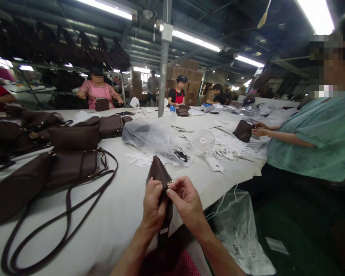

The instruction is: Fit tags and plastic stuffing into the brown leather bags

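Brown pouch [156, 171] extends far beyond the grip, left hand [153, 207] clasping its near left side, right hand [187, 199] pinching its right edge.

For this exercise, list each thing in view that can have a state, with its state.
Brown pouch, held; open or shut unclear
Left hand, gripping the pouch
Right hand, pinching the pouch's edge
Shoulder strap, lying in loose loops
Clear plastic, crumpled
Fan, spinning or still: unclear
Ceiling lights, lit
White gloves, loosely piled
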The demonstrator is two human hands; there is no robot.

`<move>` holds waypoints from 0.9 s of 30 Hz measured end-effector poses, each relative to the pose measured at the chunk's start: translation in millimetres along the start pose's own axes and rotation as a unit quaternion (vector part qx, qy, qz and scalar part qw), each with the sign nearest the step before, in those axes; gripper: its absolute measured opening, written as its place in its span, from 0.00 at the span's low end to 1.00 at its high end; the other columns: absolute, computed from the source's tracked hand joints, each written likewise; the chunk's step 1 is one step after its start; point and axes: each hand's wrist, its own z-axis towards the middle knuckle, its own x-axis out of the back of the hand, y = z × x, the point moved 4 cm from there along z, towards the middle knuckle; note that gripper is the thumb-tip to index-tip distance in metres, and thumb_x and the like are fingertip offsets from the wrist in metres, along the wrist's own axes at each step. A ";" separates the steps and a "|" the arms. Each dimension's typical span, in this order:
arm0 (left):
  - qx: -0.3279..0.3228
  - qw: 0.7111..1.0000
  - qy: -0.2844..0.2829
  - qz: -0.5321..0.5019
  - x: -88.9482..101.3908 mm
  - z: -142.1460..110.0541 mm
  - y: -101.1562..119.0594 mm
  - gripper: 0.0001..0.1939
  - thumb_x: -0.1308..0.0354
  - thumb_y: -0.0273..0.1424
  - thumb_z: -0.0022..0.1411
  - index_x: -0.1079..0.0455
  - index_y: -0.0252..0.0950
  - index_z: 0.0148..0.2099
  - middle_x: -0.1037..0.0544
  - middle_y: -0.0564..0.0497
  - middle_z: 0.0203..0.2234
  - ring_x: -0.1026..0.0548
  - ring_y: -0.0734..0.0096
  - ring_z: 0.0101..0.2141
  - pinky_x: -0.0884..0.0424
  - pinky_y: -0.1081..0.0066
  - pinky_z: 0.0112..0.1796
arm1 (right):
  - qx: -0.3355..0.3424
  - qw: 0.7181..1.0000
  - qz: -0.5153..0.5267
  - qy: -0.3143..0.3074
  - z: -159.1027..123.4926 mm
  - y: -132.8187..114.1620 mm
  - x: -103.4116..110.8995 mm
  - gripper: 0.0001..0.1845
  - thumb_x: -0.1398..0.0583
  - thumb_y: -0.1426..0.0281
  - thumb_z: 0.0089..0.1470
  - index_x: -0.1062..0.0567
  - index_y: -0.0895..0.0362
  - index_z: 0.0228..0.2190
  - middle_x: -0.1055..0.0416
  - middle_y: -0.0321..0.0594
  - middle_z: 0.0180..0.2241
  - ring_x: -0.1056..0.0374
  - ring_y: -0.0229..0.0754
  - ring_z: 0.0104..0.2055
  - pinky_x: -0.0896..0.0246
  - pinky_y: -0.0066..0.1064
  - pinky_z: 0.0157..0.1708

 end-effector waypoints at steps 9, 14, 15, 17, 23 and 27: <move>-0.019 0.999 -0.031 -0.010 9.0 -2.4 -4.2 0.08 0.47 0.33 0.64 0.26 0.42 0.39 0.31 0.48 0.37 0.31 0.60 0.43 0.37 0.52 0.55 | 0.061 0.984 -0.164 0.018 5.7 -0.2 20.9 0.07 0.40 0.64 0.55 0.27 0.55 0.31 0.27 0.38 0.31 0.33 0.39 0.29 0.35 0.29 0.28; -0.030 0.999 -0.027 -0.008 8.8 -0.5 0.0 0.08 0.47 0.29 0.63 0.27 0.42 0.39 0.30 0.48 0.38 0.31 0.60 0.43 0.33 0.56 0.50 | 0.172 0.940 -0.229 -0.186 38.7 -11.1 22.0 0.12 0.45 0.75 0.58 0.26 0.54 0.42 0.27 0.41 0.40 0.30 0.40 0.40 0.33 0.31 0.38; -0.026 0.999 -0.027 -0.013 9.0 -0.3 0.8 0.07 0.46 0.28 0.62 0.27 0.41 0.39 0.30 0.48 0.38 0.31 0.60 0.43 0.32 0.57 0.49 | 0.199 0.916 -0.256 -0.237 41.6 -15.6 19.8 0.13 0.45 0.77 0.58 0.25 0.54 0.41 0.27 0.40 0.38 0.30 0.39 0.39 0.34 0.30 0.40; -0.012 0.999 -0.029 -0.024 10.1 0.4 2.0 0.07 0.46 0.27 0.62 0.27 0.41 0.39 0.30 0.47 0.39 0.31 0.60 0.44 0.31 0.60 0.47 | 0.257 0.857 -0.326 -0.304 45.3 -25.2 14.7 0.12 0.46 0.79 0.58 0.25 0.56 0.38 0.28 0.40 0.34 0.32 0.39 0.37 0.35 0.29 0.39; 0.024 0.996 -0.076 -0.043 25.1 10.6 0.3 0.06 0.47 0.26 0.60 0.30 0.39 0.37 0.31 0.47 0.40 0.31 0.61 0.43 0.31 0.64 0.44 | 0.332 0.710 -0.519 -0.342 59.0 -38.7 -9.7 0.08 0.45 0.80 0.57 0.27 0.60 0.31 0.29 0.44 0.32 0.33 0.42 0.34 0.40 0.29 0.32; 0.038 0.994 -0.094 -0.037 40.8 15.9 -4.4 0.06 0.48 0.26 0.61 0.31 0.38 0.38 0.31 0.47 0.41 0.32 0.62 0.44 0.32 0.64 0.46 | 0.200 0.774 -0.491 -0.346 70.8 -36.7 -22.9 0.06 0.44 0.77 0.57 0.26 0.58 0.33 0.27 0.39 0.29 0.33 0.39 0.30 0.43 0.27 0.29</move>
